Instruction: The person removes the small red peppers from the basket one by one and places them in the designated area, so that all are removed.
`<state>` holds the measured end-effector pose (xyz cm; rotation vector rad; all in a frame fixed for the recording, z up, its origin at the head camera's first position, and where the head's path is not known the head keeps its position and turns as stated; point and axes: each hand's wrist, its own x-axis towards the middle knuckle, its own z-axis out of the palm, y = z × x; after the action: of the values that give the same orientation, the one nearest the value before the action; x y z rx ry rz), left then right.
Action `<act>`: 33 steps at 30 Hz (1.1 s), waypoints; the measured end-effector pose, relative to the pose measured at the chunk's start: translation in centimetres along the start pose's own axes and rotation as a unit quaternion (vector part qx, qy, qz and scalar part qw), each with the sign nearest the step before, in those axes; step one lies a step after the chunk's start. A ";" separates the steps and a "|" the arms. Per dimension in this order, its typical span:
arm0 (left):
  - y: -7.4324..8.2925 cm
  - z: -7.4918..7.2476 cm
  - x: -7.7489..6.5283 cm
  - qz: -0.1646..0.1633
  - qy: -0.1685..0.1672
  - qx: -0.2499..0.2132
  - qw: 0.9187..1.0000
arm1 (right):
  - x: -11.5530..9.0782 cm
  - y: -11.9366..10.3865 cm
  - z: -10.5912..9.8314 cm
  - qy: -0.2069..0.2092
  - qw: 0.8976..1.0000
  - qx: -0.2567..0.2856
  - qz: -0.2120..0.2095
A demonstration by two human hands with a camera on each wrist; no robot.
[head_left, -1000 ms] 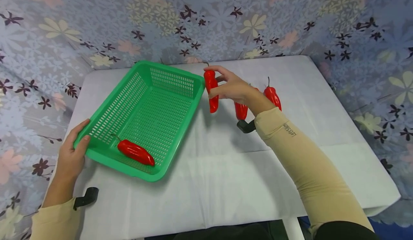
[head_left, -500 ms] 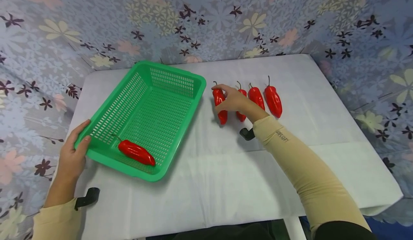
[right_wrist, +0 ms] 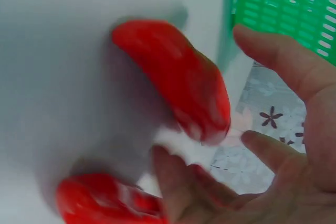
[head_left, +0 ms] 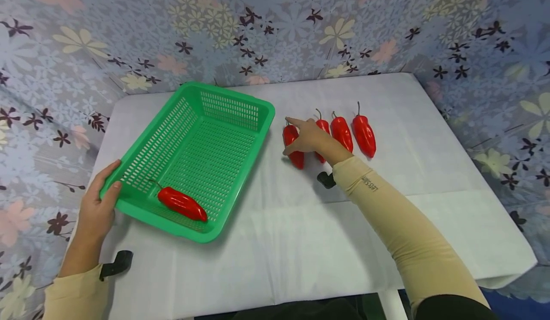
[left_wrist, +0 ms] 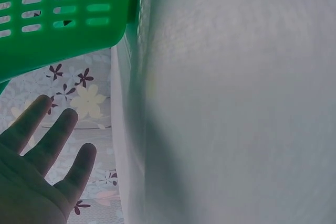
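Observation:
A green plastic basket (head_left: pixel 253 167) with slotted walls stands on the left of the table. My left hand (head_left: pixel 100 203) holds its near-left corner, thumb over the rim; in the left wrist view three fingers (left_wrist: pixel 58 145) extend below the basket. Inside, near that end, lies a red pepper (head_left: pixel 182 204). My right hand (head_left: pixel 311 137) hovers over another red pepper (right_wrist: pixel 173 72) on the table, just right of the basket. Its thumb (right_wrist: pixel 273 51) and fingers are spread around this pepper, seemingly apart from it. The hand partly hides the pepper in the head view.
Three more red peppers lie in a row to the right: one partly behind the right hand (head_left: pixel 322 126), a middle one (head_left: pixel 342 133) and the rightmost pepper (head_left: pixel 364 136). A white cloth (head_left: pixel 279 253) covers the table. Floral fabric (head_left: pixel 292 28) hangs behind it.
My right hand has moved the pepper rightward from beside the basket's rim, set it down on the table and let go, fingers spreading. The left hand and basket have stayed put.

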<state>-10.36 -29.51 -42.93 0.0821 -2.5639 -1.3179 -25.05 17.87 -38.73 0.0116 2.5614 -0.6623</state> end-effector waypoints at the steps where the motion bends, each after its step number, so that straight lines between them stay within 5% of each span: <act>1: 0.0 0.0 0.0 -0.001 -0.001 0.000 1.000 | -0.1 0.0 0.0 0.007 1.000 -0.005 -0.002; 6: 0.1 -0.1 -0.1 -0.003 0.000 -0.006 1.000 | -0.6 -0.2 -0.6 0.071 0.997 0.006 -0.036; 11: 0.0 0.0 -0.1 -0.004 0.001 -0.006 1.000 | -0.8 -0.2 -1.4 0.113 0.986 0.086 -0.084; 17: -0.1 0.1 0.0 -0.005 0.002 -0.008 1.000 | -1.0 -0.6 -2.1 0.104 0.977 0.152 -0.106; 33: -0.1 0.0 0.1 0.005 -0.003 -0.011 1.000 | -1.7 -6.3 -2.1 0.068 0.949 0.177 -0.250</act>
<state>-10.42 -29.59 -42.94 0.0625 -2.5507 -1.3433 -25.34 13.48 -33.52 -0.5027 2.5489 -1.3474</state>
